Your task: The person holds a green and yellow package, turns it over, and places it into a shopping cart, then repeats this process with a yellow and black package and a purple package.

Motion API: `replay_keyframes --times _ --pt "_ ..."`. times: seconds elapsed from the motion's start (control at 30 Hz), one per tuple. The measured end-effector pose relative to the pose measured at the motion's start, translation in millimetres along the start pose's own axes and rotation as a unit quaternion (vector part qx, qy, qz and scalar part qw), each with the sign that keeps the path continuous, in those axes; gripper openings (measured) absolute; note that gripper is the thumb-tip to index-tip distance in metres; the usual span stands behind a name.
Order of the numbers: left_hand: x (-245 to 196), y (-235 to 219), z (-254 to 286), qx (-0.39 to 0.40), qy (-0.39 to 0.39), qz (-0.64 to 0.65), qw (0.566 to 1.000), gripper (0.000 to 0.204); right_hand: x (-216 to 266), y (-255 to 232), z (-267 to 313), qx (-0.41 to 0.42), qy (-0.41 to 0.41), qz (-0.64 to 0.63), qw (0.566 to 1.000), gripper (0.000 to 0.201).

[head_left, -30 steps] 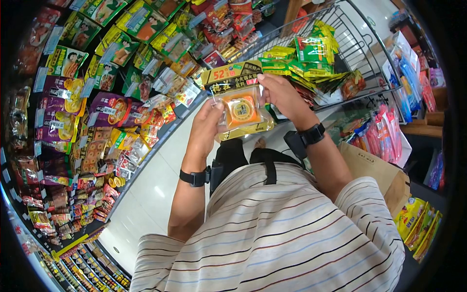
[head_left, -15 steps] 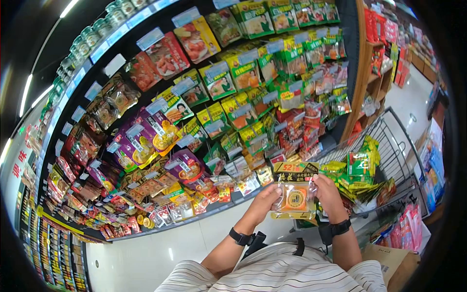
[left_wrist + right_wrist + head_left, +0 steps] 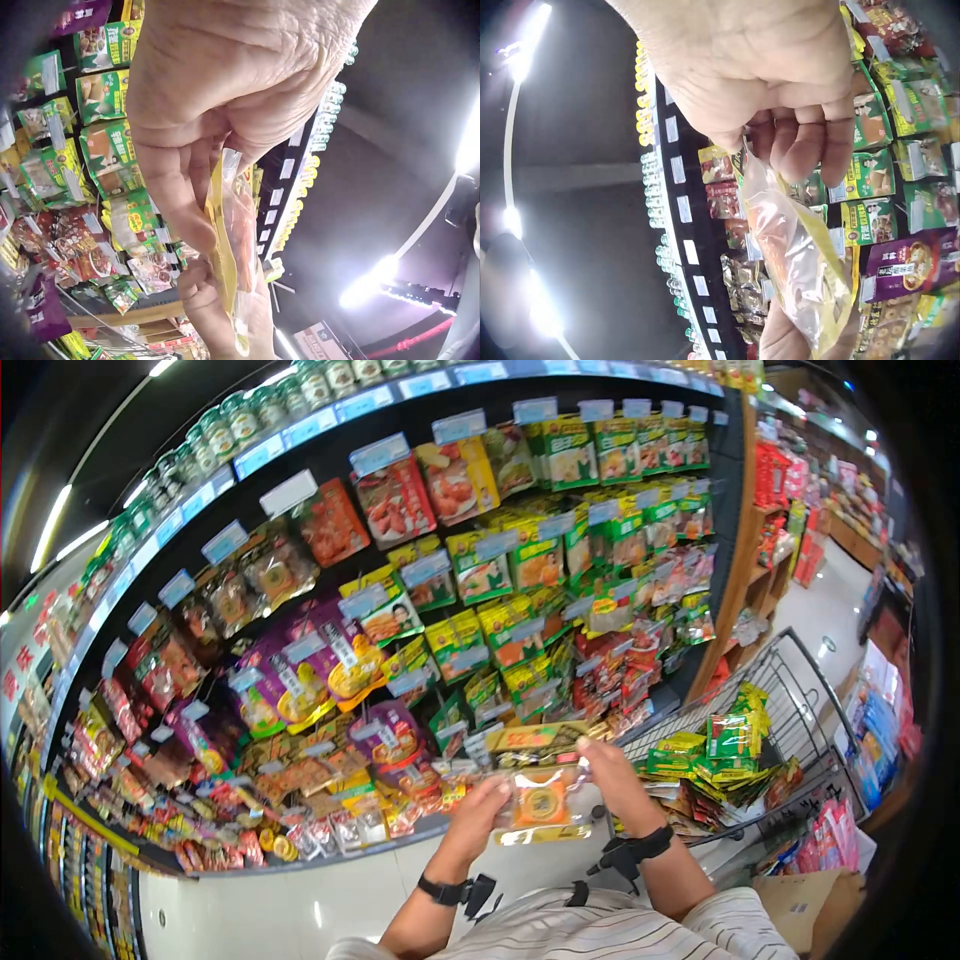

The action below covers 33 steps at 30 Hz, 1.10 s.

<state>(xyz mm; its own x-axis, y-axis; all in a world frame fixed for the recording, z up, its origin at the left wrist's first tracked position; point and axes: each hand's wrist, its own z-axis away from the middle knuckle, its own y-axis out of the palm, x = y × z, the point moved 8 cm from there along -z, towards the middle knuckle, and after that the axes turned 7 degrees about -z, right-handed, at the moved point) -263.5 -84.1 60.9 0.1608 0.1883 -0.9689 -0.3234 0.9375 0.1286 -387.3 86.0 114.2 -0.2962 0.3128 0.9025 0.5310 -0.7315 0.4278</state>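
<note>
A yellow and black packet (image 3: pixel 540 800) with a clear window and an orange block inside is held up between both hands. My left hand (image 3: pixel 474 822) pinches its left edge, thumb in front. At the right edge, my right hand (image 3: pixel 618 784) pinches it near the top corner. In the left wrist view the packet (image 3: pixel 238 240) appears edge-on, with the left hand's (image 3: pixel 232 82) fingers curled behind it. The right wrist view shows the clear bulging front of the packet (image 3: pixel 791 247) under the right hand (image 3: pixel 757 75).
A wire shopping cart (image 3: pixel 800 695) holding green and yellow packets (image 3: pixel 735 738) stands at the right. Ahead is a shelf wall of hanging packets (image 3: pixel 480 570), with jars (image 3: pixel 240 420) along its top. Pale tiled floor (image 3: pixel 250 905) shows below, and a brown paper bag (image 3: pixel 795 900) sits lower right.
The head view has tilted up from the body toward the shelves. Both hands still grip the packet, which now sits lower in view than a second ago and looks tilted back.
</note>
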Motion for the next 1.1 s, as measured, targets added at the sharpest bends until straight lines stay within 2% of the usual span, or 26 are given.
replay_keyframes --times 0.1,0.2,0.23,0.33,0.37,0.47,0.63,0.73,0.93,1.1 --pt "-1.6 -28.2 10.9 -0.015 0.013 0.004 1.0 0.037 -0.3 27.2 -7.7 0.036 -0.053 0.105 0.992 0.036" --pt "-3.7 -47.6 22.3 -0.012 0.009 0.023 1.0 0.036 -16.1 43.9 -18.2 0.047 -0.07 0.108 0.991 0.036" --pt "-6.0 -52.8 27.6 -0.034 0.005 0.021 0.999 0.036 -22.0 46.5 -18.5 0.043 -0.047 0.12 0.991 0.035" --pt "-12.9 -65.3 39.8 -0.035 0.018 0.033 0.999 0.036 -24.2 67.5 -15.3 0.036 -0.05 0.115 0.991 0.035" --pt "-11.0 -72.8 40.5 -0.035 0.016 0.032 0.999 0.036 -27.8 70.4 -14.3 0.01 -0.02 0.12 0.993 0.035" --pt "-19.6 -80.5 49.5 -0.022 0.04 0.059 0.997 0.036 -26.1 96.3 -9.4 0.038 -0.044 0.053 0.997 0.035" --pt "-9.4 -104.9 60.2 -0.002 0.027 0.076 0.997 0.03 -31.8 122.0 -5.9 0.047 -0.05 0.064 0.996 0.03" --pt "-7.5 -113.5 69.2 -0.031 0.027 0.067 0.997 0.036 -39.3 133.6 -6.2 0.069 -0.046 0.054 0.995 0.031" --pt "-11.1 -127.6 88.0 -0.024 0.06 0.068 0.996 0.031 -37.2 170.6 4.5 0.077 -0.013 0.02 0.997 0.03" --pt "-20.6 -145.8 104.2 -0.054 0.086 0.101 0.99 0.028 -46.6 190.3 -2.1 0.097 -0.035 0.039 0.994 0.031"
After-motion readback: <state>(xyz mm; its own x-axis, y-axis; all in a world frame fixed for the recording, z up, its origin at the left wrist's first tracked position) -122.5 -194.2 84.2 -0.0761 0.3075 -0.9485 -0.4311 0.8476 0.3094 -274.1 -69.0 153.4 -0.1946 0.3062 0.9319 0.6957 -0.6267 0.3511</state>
